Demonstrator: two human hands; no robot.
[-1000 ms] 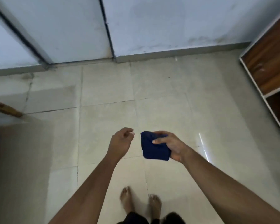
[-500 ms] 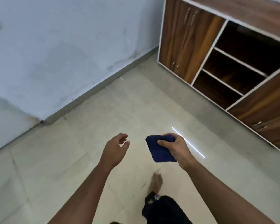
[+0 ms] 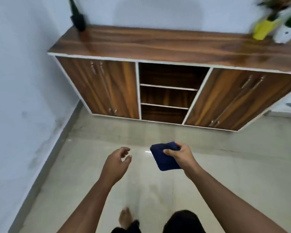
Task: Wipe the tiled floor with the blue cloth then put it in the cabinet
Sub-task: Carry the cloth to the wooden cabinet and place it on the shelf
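The single head view looks forward and down across the tiled floor (image 3: 225, 165) toward the cabinet (image 3: 158, 42).

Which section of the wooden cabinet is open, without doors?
The middle section of the cabinet: it shows bare shelves, while the left section and the right section are closed behind handled doors.

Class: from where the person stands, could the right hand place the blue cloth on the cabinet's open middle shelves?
Probably not yet: the right hand holds the blue cloth short of the open shelves, though bare floor leaves the way free.
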